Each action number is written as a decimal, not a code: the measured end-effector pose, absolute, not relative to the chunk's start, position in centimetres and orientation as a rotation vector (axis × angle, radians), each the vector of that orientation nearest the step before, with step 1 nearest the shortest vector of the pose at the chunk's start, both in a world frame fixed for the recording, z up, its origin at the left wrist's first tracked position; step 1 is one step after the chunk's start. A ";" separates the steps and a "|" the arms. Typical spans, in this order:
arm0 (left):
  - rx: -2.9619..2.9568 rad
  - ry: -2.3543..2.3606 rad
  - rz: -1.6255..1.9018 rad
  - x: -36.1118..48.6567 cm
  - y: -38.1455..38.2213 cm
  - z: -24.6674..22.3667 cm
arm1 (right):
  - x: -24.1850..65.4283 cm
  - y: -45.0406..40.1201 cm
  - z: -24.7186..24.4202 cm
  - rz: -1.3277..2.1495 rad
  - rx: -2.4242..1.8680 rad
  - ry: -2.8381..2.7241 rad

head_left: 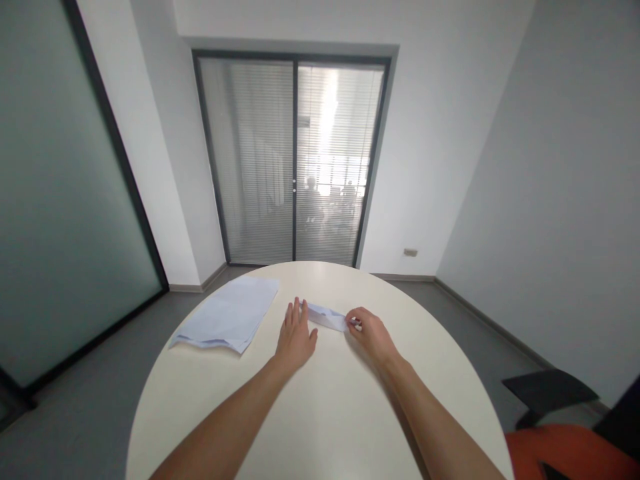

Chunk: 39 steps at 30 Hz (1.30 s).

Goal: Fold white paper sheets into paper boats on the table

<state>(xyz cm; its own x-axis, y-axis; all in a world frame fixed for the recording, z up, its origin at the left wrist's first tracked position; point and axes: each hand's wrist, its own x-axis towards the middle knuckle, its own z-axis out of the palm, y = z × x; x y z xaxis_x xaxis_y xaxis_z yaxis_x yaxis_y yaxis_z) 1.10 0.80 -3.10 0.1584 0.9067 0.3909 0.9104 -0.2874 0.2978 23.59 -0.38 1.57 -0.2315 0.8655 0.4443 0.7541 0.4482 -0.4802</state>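
Observation:
A narrow folded strip of white paper [327,317] lies on the round cream table [320,413]. My left hand [296,337] rests with its fingers stretched out over the strip's left end. At the right end, my right hand [370,333] pinches the paper between thumb and fingertips. Several loose white sheets [230,313] lie in a pile to the left of my left hand, apart from it. The part of the strip under my left fingers is hidden.
An orange and black chair [570,447] stands at the table's lower right. Beyond the table's far edge are a glass door with blinds [295,160] and a white wall with a socket [411,252]. A frosted glass panel [70,173] is on the left.

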 end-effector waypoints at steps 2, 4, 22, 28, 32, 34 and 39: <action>-2.397 -1.869 -0.797 1.1 0.8 -3.1 | 23.6 -0.4 1.6 0.253 -1.382 -2.019; -2.407 -1.874 -0.787 1.1 0.8 -3.1 | 23.7 -0.4 1.6 0.264 -1.442 -2.001; -2.450 -1.962 -0.679 1.1 1.1 -3.3 | 30.7 2.4 1.4 -0.001 -1.898 -1.379; -2.464 -1.967 -0.654 1.0 1.4 -3.2 | 33.2 4.2 1.5 -0.083 -2.053 -1.297; -2.461 -1.968 -0.636 0.9 1.6 -3.0 | 34.5 5.4 1.4 -0.077 -2.125 -1.229; -2.461 -1.970 -0.622 0.9 1.7 -2.9 | 34.7 5.8 1.4 -0.057 -2.159 -1.225; -2.462 -1.976 -0.608 0.9 1.8 -2.8 | 34.2 6.5 1.1 -0.031 -2.183 -1.191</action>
